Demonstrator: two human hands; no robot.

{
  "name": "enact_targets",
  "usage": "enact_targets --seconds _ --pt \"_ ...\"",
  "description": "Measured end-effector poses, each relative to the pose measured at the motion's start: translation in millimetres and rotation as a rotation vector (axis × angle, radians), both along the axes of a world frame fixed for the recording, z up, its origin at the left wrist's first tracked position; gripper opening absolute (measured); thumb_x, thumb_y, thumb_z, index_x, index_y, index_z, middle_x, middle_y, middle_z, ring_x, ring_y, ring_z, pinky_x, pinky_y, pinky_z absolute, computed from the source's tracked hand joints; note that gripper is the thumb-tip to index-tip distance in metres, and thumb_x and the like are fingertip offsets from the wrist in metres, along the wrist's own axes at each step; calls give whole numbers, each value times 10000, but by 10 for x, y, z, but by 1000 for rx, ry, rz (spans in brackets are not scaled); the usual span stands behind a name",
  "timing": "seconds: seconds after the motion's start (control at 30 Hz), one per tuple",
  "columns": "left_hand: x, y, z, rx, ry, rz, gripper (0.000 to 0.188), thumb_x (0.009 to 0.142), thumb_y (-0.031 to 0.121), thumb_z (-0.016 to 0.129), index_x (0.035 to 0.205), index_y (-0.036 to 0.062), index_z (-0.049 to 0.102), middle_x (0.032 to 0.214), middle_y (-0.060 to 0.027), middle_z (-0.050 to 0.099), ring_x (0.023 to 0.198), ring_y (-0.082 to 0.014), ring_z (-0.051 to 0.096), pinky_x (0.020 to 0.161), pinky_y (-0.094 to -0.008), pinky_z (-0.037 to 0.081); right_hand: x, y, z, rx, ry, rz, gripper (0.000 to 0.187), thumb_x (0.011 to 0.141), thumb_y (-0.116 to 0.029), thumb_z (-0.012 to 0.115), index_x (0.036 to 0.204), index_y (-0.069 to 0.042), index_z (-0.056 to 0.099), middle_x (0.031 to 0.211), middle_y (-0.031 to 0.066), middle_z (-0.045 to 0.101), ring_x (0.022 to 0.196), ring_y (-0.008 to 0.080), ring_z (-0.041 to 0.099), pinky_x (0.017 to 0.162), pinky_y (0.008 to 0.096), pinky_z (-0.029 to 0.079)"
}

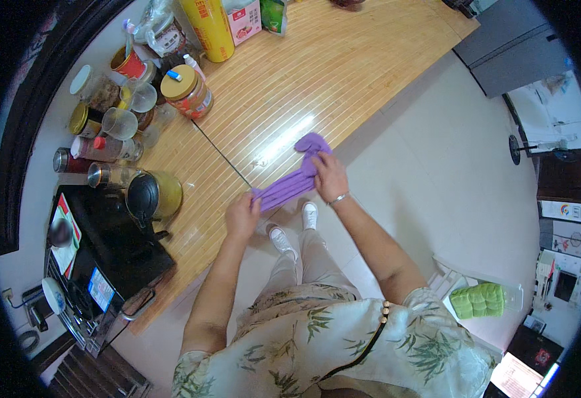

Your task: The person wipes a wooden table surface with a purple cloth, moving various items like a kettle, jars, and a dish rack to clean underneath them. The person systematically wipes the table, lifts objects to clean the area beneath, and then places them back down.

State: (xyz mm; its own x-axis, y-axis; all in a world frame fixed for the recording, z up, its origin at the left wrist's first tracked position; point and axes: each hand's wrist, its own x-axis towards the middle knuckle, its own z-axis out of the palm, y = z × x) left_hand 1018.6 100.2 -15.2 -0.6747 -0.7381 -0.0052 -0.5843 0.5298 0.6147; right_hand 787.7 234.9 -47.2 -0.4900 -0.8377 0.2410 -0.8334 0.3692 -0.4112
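A soft purple cloth is stretched between my two hands at the front edge of the wooden table, gathered into long lengthwise folds. My left hand is closed on its lower left end. Farther right, my right hand grips it near the other end, the fingers wrapped around the fabric. Past the right hand, a bunched, rounded tail of the same cloth lies toward the table top. Whether it is a towel or something else cannot be made out.
Along the table's left side stand a jar with a yellow lid, a pitcher with a dark lid, several bottles and glasses, and a black oven-like appliance. A yellow cylinder stands farther back. Right of me is a chair with a green cushion.
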Motion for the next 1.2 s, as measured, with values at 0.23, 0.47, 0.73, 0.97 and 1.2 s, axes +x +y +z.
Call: enact_targets --seconds 0.23,0.47,0.73,0.97,1.2 --pt "-266 43 -60 7 -7 15 169 825 206 648 910 61 637 857 -143 644 831 -349 620 726 -452 485 -141 -39 -350 -370 -206 -300 450 762 0 542 1211 -17 573 1200 197 566 1082 349 557 939 413 458" --pt "-5 142 29 90 23 -193 171 822 198 650 896 44 633 858 -156 642 785 -354 620 698 -448 487 171 -63 -163 -1022 -1620 -1188 206 929 -172 525 1034 -21 618 950 113 649 806 233 630 709 370 522" --pt "-212 401 40 238 189 15 127 833 140 643 869 27 599 782 -151 586 690 -333 574 638 -422 450 -161 537 -367 -610 -1664 -1046 224 945 -208 538 1050 -19 600 858 81 653 715 234 638 642 381 543" --pt "159 202 -39 184 179 123 115 876 98 613 828 13 553 738 -41 504 660 -133 473 586 -277 403 194 -102 -496 -811 -1757 -826 271 908 -101 531 1160 -1 538 872 73 632 702 157 603 591 284 504" --pt "319 107 -117 169 141 56 127 850 107 612 851 5 537 813 -139 550 733 -299 536 666 -384 441 498 -540 -810 -674 -1246 -945 305 913 -265 597 1056 4 600 817 62 632 699 138 579 609 297 481"
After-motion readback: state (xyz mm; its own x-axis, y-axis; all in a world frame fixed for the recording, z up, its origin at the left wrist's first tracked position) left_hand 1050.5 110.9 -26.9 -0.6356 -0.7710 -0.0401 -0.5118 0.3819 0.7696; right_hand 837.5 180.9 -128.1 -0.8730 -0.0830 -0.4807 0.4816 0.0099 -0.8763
